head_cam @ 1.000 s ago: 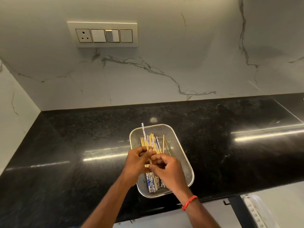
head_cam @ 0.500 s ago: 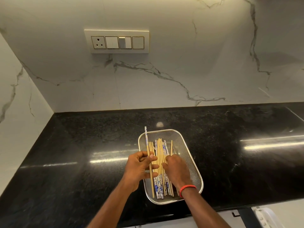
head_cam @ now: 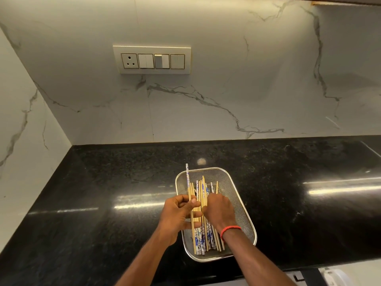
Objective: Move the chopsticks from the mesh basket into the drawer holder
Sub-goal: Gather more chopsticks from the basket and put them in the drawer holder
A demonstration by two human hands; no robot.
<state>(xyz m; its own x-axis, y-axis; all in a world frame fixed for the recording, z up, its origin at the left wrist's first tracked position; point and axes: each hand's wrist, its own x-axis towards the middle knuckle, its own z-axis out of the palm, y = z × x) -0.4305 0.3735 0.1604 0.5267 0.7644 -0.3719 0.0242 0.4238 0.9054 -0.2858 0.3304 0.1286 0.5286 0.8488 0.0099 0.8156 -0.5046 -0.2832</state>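
A rectangular steel mesh basket [head_cam: 236, 190] sits on the black counter near its front edge. Inside lies a bundle of chopsticks [head_cam: 203, 238], some plain wood, some white with blue pattern, running front to back. My left hand [head_cam: 178, 213] is closed around a few wooden chopsticks at the basket's left side. My right hand [head_cam: 219, 209], with a red band on its wrist, presses down on the middle of the bundle with fingers curled over it. One patterned chopstick [head_cam: 187, 174] sticks out past the far left rim. The drawer holder is out of view.
The black granite counter [head_cam: 103, 193] meets white marble walls behind and to the left. A socket and switch plate [head_cam: 152, 60] is on the back wall. A white object [head_cam: 336, 277] shows below the counter's front edge at bottom right.
The camera has tilted up, so the basket sits lower in the view. Both hands have spread apart a little across the bundle, and the chopsticks lie straighter in the basket.
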